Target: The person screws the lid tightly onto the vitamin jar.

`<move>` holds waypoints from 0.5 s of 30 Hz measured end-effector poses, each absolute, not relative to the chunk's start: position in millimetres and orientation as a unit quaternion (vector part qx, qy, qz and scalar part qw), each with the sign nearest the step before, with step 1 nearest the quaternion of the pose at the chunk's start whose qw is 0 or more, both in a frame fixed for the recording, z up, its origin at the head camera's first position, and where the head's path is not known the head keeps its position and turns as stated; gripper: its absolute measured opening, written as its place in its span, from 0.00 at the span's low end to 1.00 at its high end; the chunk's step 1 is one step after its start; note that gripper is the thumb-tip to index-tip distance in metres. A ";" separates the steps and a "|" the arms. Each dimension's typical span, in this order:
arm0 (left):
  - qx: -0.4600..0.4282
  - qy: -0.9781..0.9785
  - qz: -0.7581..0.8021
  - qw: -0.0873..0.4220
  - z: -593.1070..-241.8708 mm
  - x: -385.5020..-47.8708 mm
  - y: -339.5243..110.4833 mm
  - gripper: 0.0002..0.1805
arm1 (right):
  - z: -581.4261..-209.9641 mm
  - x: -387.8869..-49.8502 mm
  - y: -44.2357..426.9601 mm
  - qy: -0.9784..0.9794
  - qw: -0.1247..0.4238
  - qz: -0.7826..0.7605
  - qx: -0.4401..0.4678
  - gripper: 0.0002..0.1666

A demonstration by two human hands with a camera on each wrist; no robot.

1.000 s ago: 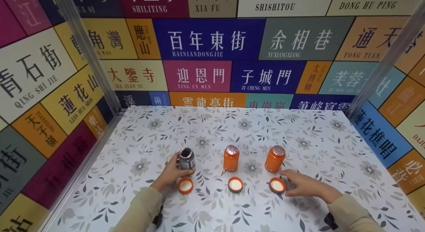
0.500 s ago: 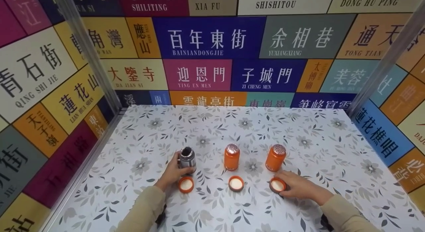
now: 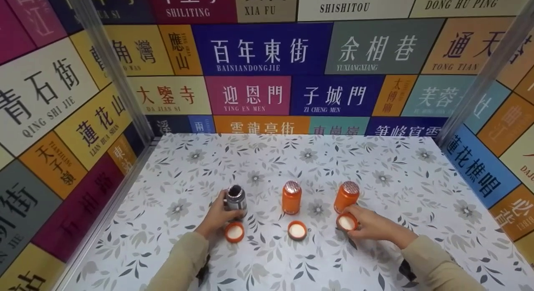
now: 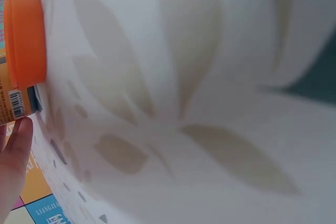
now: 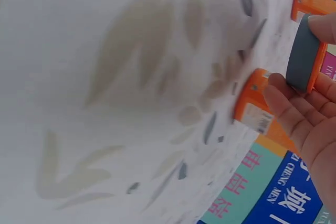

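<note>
My left hand (image 3: 215, 218) grips a silvery jar (image 3: 237, 202) with a dark top, standing at the left of the row. In the left wrist view, fingertips touch the labelled jar (image 4: 7, 103) beside an orange lid (image 4: 27, 38). On the right, my right hand (image 3: 375, 225) pinches an orange-and-grey lid (image 3: 347, 222) by its edge, pale inside facing up and tilted. The right wrist view shows that lid's grey side (image 5: 303, 56) between thumb and fingers, off the table. Just behind it stands an orange jar (image 3: 345, 199) with a foil-covered top.
Mid-row stands another foil-topped orange jar (image 3: 291, 199), its lid (image 3: 297, 230) lying pale side up in front. A third lid (image 3: 234, 232) lies before the silvery jar. Lettered panels (image 3: 250, 95) wall in the flower-patterned table (image 3: 250, 161) at back and sides.
My right hand has moved left to the right-hand lid, taken hold of it and lifted it slightly towards the jar behind. My left hand stays on the silvery jar.
</note>
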State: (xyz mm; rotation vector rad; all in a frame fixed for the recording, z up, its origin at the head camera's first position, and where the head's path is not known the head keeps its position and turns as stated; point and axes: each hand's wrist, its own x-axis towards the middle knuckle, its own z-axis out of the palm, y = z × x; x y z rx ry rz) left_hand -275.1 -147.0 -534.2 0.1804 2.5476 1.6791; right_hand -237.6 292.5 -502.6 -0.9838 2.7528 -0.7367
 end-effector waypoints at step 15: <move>0.116 0.858 0.496 0.060 -515.9 -255.5 -119.5 0.39 | -469.1 -232.3 252.0 0.892 -0.016 -0.271 -0.362 0.24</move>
